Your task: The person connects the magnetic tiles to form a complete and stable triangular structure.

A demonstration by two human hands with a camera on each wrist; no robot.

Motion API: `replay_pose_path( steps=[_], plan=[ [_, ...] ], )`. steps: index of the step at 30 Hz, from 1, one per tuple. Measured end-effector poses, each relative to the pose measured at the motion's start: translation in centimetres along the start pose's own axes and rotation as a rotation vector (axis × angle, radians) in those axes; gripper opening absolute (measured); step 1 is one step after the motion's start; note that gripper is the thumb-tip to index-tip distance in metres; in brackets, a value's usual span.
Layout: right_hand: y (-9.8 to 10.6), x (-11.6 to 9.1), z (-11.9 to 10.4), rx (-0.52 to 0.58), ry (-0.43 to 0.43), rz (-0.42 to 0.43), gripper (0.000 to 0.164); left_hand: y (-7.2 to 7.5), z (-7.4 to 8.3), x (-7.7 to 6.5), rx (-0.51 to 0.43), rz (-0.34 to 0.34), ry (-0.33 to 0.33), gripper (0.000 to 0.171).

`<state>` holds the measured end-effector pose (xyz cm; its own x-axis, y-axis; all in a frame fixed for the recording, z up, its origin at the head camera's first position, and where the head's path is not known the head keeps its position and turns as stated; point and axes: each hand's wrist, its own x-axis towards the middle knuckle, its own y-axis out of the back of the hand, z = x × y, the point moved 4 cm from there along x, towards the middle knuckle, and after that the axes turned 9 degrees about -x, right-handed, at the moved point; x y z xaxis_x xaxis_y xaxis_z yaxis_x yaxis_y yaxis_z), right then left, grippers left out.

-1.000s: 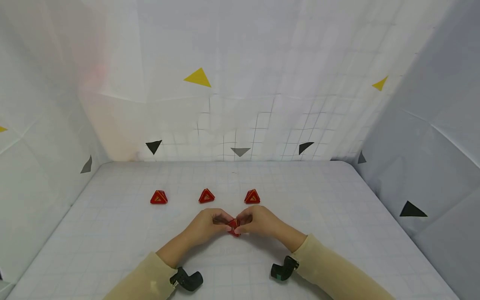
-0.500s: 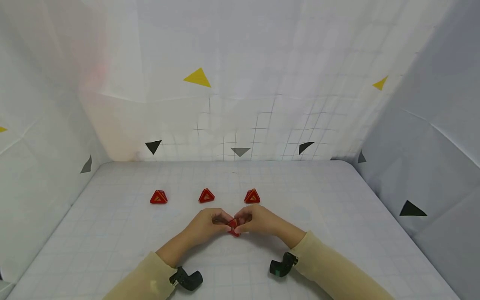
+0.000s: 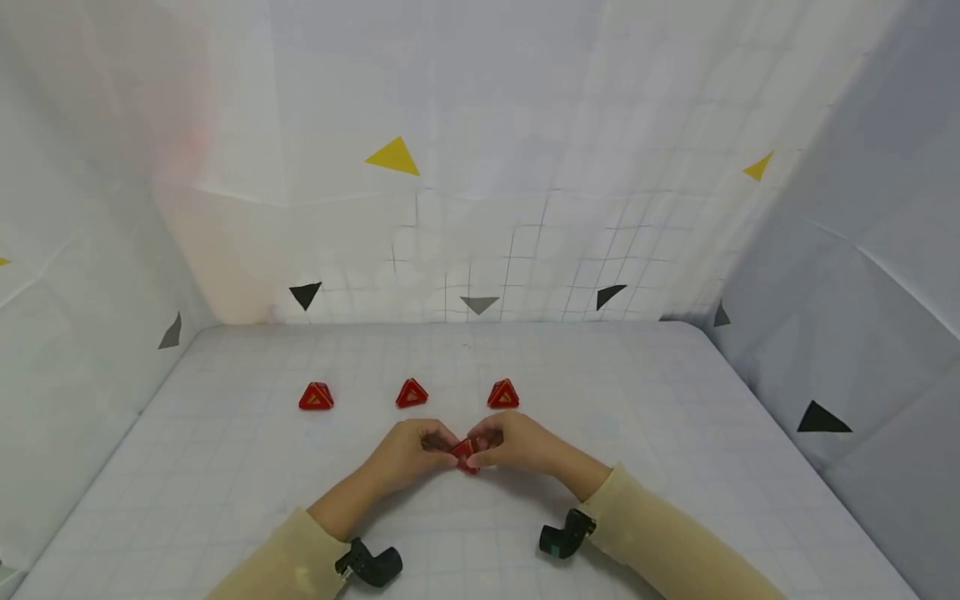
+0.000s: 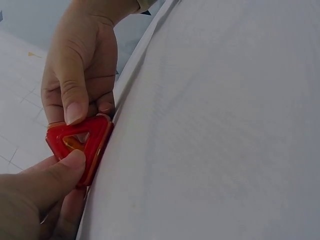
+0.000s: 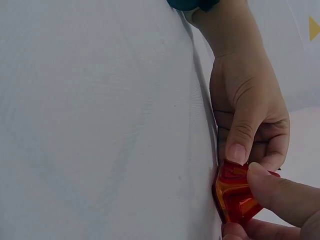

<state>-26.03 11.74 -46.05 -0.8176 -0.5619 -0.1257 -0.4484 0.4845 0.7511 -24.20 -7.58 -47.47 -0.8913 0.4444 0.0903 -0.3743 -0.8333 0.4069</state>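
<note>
A red translucent pyramid of triangular magnetic tiles (image 3: 467,457), with orange inside its triangular openings, sits low over the table between both hands. My left hand (image 3: 405,457) pinches its left side between thumb and fingers. From the right, my right hand (image 3: 517,442) grips it the same way. The left wrist view shows both thumbs pressing the front of the pyramid (image 4: 80,142). Orange-red faces of the pyramid (image 5: 235,192) show in the right wrist view, partly covered by the fingertips. The far fingers are mostly hidden behind it.
Beyond the hands, three similar red pyramids stand in a row: a left one (image 3: 317,397), a middle one (image 3: 412,393) and a right one (image 3: 503,394). The white gridded table (image 3: 225,483) is enclosed by white sheets (image 3: 480,100) at the back and sides.
Both hands keep hold of the pyramid in nearly the same place. The left fingertips have shifted slightly left, and a little more of the pyramid shows. The row of pyramids is unchanged.
</note>
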Motion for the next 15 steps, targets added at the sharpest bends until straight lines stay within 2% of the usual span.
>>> replay_pose_path(
  steps=[6,15],
  plan=[
    [0.3,-0.4,-0.1,-0.052,0.014,0.027,0.037,-0.2,0.0,0.0,0.003,-0.002,0.005,0.012],
    [0.6,-1.1,-1.0,-0.009,0.104,0.069,0.026,-0.1,0.0,-0.1,0.012,-0.025,-0.011,0.009]
  ],
)
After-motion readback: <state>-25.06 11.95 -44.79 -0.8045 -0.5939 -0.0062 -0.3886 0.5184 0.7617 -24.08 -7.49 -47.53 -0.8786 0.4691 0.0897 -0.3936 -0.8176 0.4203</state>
